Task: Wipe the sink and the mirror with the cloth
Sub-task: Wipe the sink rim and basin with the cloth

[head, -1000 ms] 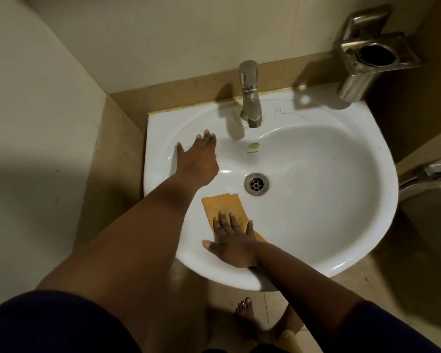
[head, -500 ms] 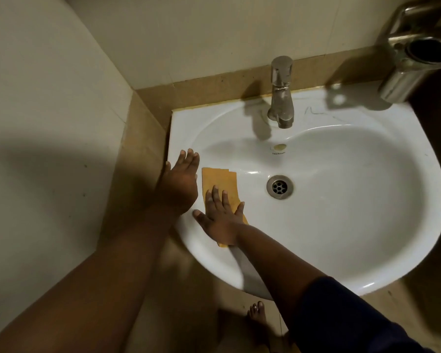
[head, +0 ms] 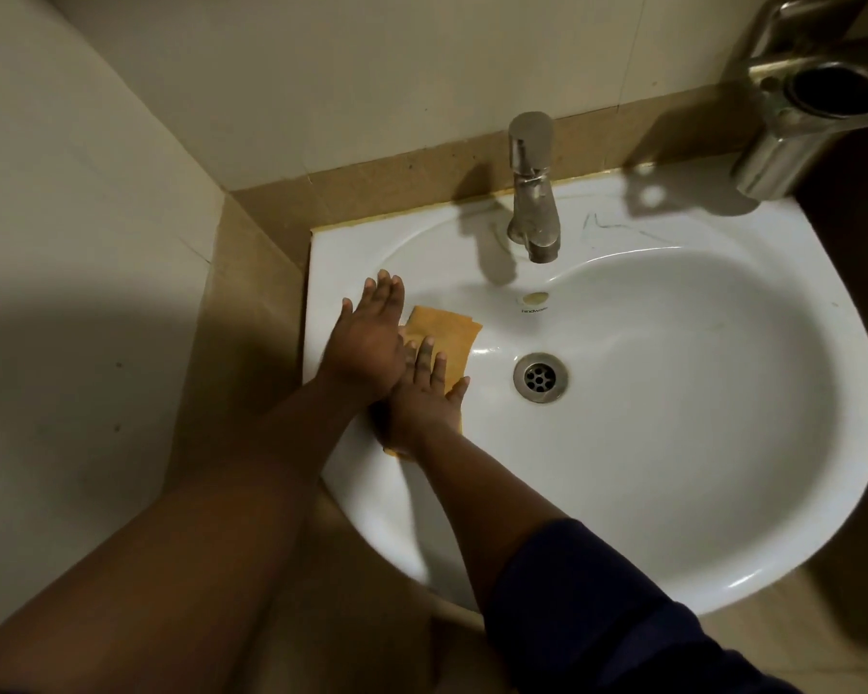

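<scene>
The right hand [head: 424,398] presses flat, fingers spread, on the cloth [head: 444,333] inside the sink [head: 722,443], left of the drain [head: 540,377]. The left hand [head: 367,338] rests flat and empty on the rim, touching the right.

I see a glossy white ceramic sink [head: 672,443] catching highlights, a brushed, dull-sheened metal faucet [head: 532,192], a shiny metal drain [head: 540,377], a soft matt orange cloth [head: 444,338], and a polished steel wall holder [head: 792,122].

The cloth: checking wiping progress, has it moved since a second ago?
Yes. The cloth has moved from the sink's near rim toward its left wall, level with the drain.
</scene>
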